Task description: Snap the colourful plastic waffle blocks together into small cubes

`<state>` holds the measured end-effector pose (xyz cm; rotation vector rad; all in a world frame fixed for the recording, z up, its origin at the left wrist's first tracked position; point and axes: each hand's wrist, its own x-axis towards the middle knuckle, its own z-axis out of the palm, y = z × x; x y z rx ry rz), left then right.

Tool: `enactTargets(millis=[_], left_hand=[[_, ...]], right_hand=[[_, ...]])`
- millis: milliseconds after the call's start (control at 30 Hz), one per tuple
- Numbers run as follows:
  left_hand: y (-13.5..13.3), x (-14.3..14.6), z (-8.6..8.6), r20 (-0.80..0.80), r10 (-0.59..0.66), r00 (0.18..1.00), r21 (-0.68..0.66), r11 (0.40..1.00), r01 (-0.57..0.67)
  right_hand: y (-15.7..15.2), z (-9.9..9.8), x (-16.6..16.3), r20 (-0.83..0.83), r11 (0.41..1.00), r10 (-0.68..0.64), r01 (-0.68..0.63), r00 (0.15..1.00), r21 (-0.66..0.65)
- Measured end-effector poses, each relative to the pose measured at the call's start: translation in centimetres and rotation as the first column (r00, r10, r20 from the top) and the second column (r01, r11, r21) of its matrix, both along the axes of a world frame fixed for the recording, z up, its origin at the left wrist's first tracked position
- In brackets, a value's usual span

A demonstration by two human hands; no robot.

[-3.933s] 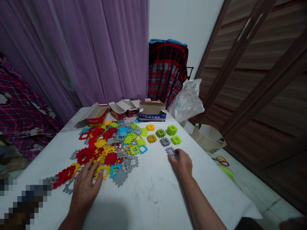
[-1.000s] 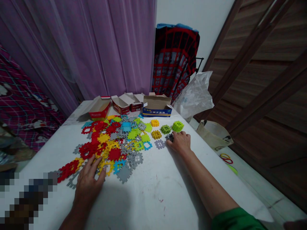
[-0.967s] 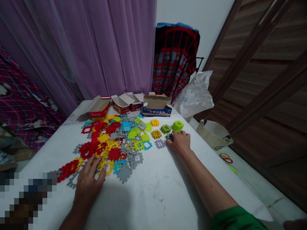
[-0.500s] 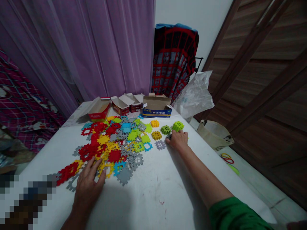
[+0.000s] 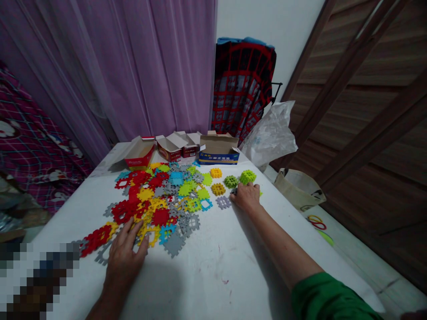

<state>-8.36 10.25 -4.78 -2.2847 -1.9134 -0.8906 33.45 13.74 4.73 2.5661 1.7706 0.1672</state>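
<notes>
A: Looks like you're in a home.
B: Agree. You've got a purple curtain [image 5: 150, 66] across the back, cartoon-print fabric [image 5: 30, 146] at your left, wood-panelled doors [image 5: 360, 133] at your right.
A: Plus tiled floor [image 5: 375, 262] beside your desk [image 5: 200, 280], red-and-black cloth [image 5: 245, 89] by a plain wall [image 5: 263, 20].
B: Which room, can't tell you.
</notes>
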Motion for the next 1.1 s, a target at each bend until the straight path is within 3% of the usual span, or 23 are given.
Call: enactTargets(millis=[200,333,433,633,1100], left_hand=[[0.0,0.0,-0.1,0.011,0.01,1.0,-0.011,1.0,-0.01],[0.0,0.0,0.1,0.01,0.009,1.0,-0.025,1.0,-0.009],[0.0,0.0,0.3,0.013,0.017,1.0,-0.071,0.997,-0.016],[0.0,0.2,0.9,0.029,0.018,0.999,-0.085,0.996,-0.015],[-0.2,0.4,1.3,0.045,0.027,0.999,-0.083,0.996,-0.023]], right_hand=[[-0.9,1.7,1.0,-0.028,0.999,-0.01,0.011,1.0,0.04],[-3.3,2.4,3.4,-0.151,0.979,-0.029,0.058,0.988,0.194],[-5.3,0.8,4.4,-0.281,0.969,-0.091,0.15,0.955,0.197],[-6.4,-3.5,3.3,-0.309,0.988,0.086,-0.041,0.947,0.149],[-5.4,-3.7,2.8,-0.271,0.99,0.1,-0.069,0.958,0.123]])
